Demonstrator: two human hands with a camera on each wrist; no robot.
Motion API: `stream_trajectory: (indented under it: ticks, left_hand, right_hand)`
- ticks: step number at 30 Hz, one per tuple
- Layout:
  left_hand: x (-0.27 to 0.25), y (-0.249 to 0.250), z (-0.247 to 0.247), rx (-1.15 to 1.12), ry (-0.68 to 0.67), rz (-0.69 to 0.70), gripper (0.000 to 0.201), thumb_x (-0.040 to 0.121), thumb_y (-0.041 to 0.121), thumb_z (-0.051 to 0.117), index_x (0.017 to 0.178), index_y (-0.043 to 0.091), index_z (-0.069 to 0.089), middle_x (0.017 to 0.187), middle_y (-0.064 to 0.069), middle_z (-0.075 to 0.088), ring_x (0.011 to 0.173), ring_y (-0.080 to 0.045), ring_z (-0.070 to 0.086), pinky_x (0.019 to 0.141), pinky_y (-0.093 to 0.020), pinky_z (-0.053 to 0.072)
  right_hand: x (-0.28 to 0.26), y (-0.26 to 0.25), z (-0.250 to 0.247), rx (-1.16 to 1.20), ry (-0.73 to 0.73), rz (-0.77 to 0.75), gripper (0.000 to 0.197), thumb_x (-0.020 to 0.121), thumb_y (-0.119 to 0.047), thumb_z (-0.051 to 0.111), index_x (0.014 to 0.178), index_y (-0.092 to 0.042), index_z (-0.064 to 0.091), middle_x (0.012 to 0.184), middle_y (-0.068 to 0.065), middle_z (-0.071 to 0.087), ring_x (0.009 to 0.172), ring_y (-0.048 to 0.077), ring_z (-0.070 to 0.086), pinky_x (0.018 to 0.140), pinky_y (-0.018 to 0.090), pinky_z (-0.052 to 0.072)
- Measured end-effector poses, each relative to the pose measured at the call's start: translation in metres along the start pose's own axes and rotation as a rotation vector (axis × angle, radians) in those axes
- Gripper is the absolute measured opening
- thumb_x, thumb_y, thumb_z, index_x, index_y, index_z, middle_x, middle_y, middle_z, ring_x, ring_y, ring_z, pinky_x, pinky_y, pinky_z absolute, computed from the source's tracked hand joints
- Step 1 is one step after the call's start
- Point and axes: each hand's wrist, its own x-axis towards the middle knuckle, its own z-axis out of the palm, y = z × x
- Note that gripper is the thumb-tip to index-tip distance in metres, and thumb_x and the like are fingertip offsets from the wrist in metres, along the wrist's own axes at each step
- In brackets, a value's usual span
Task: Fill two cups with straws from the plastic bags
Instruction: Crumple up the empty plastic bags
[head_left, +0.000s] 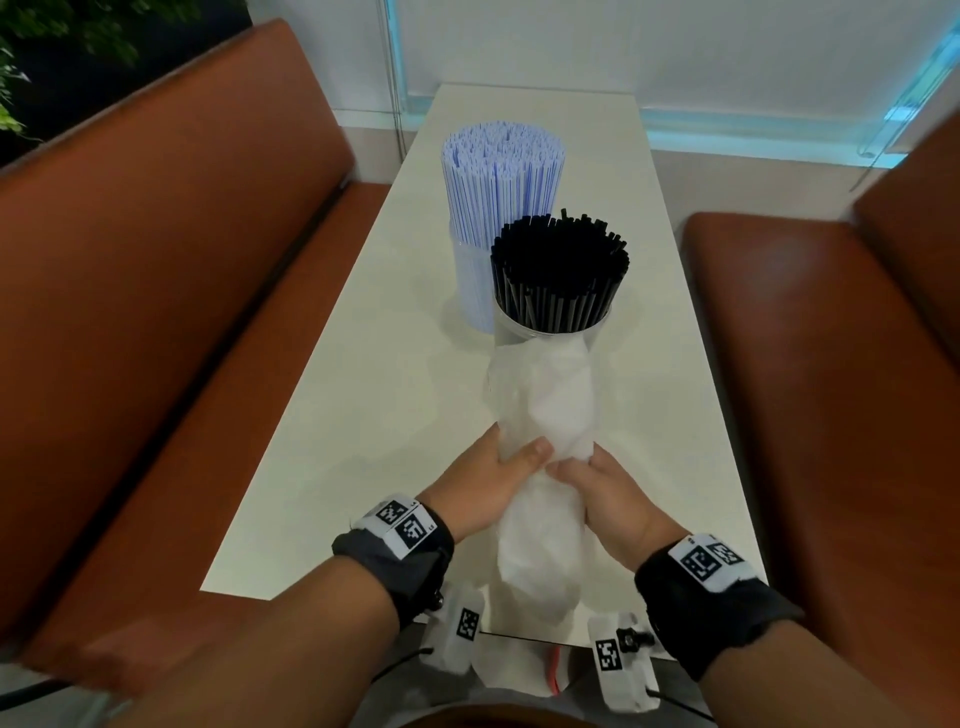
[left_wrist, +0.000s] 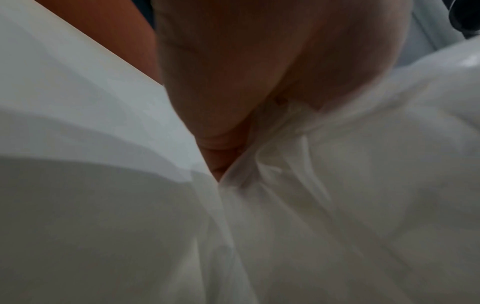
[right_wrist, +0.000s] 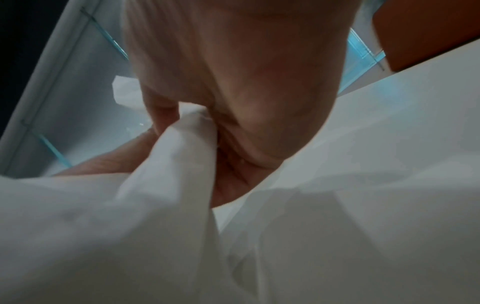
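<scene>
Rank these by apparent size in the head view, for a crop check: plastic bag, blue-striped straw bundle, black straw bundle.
1. plastic bag, though it lies nearest the camera
2. blue-striped straw bundle
3. black straw bundle
The two bundles look close, and the cups hide their lower parts.

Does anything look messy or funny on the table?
Nothing is spilled. Both cups stand upright, one full of blue-striped straws, one of black straws. A few black straws poke up higher than the rest. Both hands, left hand and right hand, grip a crumpled plastic bag.

White table (head_left: 363, 415) with two straw-filled cups (head_left: 550, 322)
</scene>
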Motion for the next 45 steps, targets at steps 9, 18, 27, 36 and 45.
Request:
stream_trajectory:
  ticks: [9, 18, 27, 36, 45]
  left_hand:
    - [-0.014, -0.004, -0.016, -0.244, -0.184, -0.123, 0.044, 0.085, 0.046, 0.068, 0.128, 0.042, 0.06, 0.126, -0.002, 0.069, 0.117, -0.028, 0.066, 0.087, -0.052, 0.056]
    - [-0.016, 0.005, -0.021, -0.503, -0.127, -0.017, 0.035, 0.09, 0.005, 0.066, 0.121, 0.02, 0.071, 0.121, -0.014, 0.071, 0.108, -0.031, 0.07, 0.086, -0.042, 0.058]
    - [-0.018, 0.011, -0.031, -0.667, -0.209, -0.103, 0.031, 0.093, 0.007, 0.045, 0.096, 0.008, 0.075, 0.141, -0.009, 0.06, 0.112, -0.027, 0.065, 0.07, -0.029, 0.052]
    - [-0.007, 0.022, -0.014, -0.491, -0.11, -0.203, 0.083, 0.064, 0.049, 0.087, 0.134, 0.026, 0.05, 0.127, -0.001, 0.067, 0.111, -0.023, 0.068, 0.078, -0.043, 0.056]
    - [-0.002, 0.022, -0.014, -0.514, -0.073, -0.106, 0.083, 0.071, 0.025, 0.083, 0.144, 0.015, 0.045, 0.138, -0.017, 0.06, 0.125, -0.037, 0.059, 0.103, -0.059, 0.048]
  right_hand:
    - [-0.007, -0.003, -0.013, 0.068, -0.008, -0.081, 0.037, 0.093, -0.023, 0.069, 0.129, -0.014, 0.063, 0.126, 0.018, 0.068, 0.115, 0.037, 0.066, 0.089, 0.042, 0.056]
    - [-0.01, -0.012, -0.009, 0.029, -0.018, 0.008, 0.041, 0.083, -0.007, 0.067, 0.124, -0.008, 0.067, 0.122, 0.024, 0.068, 0.108, 0.038, 0.065, 0.089, 0.055, 0.052]
    - [-0.013, -0.031, -0.011, 0.057, -0.1, -0.172, 0.015, 0.075, 0.003, 0.069, 0.074, -0.012, 0.071, 0.099, 0.009, 0.077, 0.092, 0.023, 0.072, 0.078, 0.03, 0.056]
    - [-0.004, -0.053, 0.004, 0.232, 0.086, -0.043, 0.023, 0.077, -0.008, 0.06, 0.094, -0.006, 0.075, 0.096, 0.014, 0.072, 0.094, 0.035, 0.067, 0.081, 0.043, 0.057]
    - [-0.01, -0.051, -0.003, 0.277, 0.049, 0.004, 0.07, 0.091, -0.052, 0.051, 0.135, 0.001, 0.059, 0.137, 0.027, 0.059, 0.131, 0.043, 0.052, 0.115, 0.06, 0.033]
